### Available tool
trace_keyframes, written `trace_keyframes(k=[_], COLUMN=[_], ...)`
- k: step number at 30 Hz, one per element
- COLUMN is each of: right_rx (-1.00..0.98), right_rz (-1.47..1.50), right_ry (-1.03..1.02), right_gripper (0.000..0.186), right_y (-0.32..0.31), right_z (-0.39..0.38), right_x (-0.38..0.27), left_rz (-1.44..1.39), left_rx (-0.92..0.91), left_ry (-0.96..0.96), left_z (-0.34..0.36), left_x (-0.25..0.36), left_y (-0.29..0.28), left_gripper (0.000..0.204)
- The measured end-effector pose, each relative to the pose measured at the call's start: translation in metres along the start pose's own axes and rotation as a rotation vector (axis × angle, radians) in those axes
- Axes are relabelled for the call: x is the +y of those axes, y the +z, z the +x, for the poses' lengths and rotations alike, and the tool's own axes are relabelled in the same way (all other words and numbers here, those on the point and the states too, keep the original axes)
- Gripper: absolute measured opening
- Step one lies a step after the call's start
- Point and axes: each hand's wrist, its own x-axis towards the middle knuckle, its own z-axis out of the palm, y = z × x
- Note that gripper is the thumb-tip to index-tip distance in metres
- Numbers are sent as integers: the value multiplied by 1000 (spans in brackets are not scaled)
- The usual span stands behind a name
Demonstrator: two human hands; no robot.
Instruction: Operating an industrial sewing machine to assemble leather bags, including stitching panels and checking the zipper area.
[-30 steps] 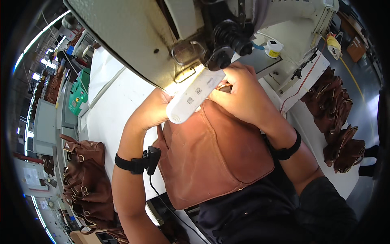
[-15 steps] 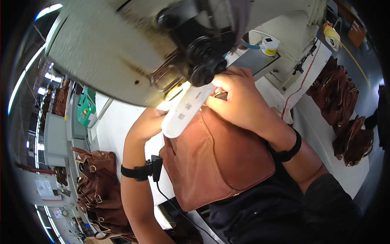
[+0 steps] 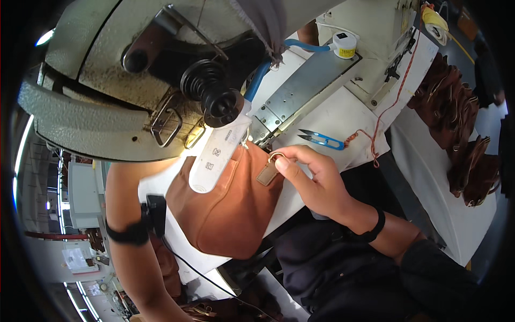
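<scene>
My right hand point(image 3: 316, 182) pinches a brass-coloured ring between thumb and forefinger. From the ring hangs a small flat rectangular tag point(image 3: 266, 174), lying against the bag. The brown leather bag point(image 3: 241, 209) rests at the sewing machine point(image 3: 99, 107), its upper edge close to the needle area. A white elongated lamp point(image 3: 214, 161) covers part of the bag. My left forearm point(image 3: 131, 198), with a black strap at the wrist, reaches behind the machine head, which hides the hand and its fingers.
Blue thread snips point(image 3: 322, 139) lie on the white table right of the bag, tied to a red cord point(image 3: 375, 126). A round white device point(image 3: 344, 45) stands farther back. Brown bags point(image 3: 448, 102) are piled at the right. A black cable point(image 3: 206, 276) runs from the left wrist strap.
The bag has shifted left and turned. My right hand has drawn back from beside the machine head and now shows the ring and tag. My left hand has gone behind the machine head.
</scene>
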Motion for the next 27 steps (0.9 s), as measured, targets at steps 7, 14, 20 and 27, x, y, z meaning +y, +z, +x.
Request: trace_keyframes(k=[7,14,20,27], right_rx=[-188,-89,-1,-104], right_rz=[-22,-260,-276,-261], right_ry=[-59,-240,-312,-54], right_gripper=[20,15,24,71], right_y=[-8,-2,6,7], right_z=[18,13,13,47], right_x=[-2,-7,-14,-34], left_rz=[-97,103,28,-104], left_rx=[219,541,804,847], left_ry=[-272,-441,-383,-351], left_z=[-31,0,17,15], left_x=[241,231,224,220], left_y=[16,93,108,113], left_gripper=[92,89,46,47])
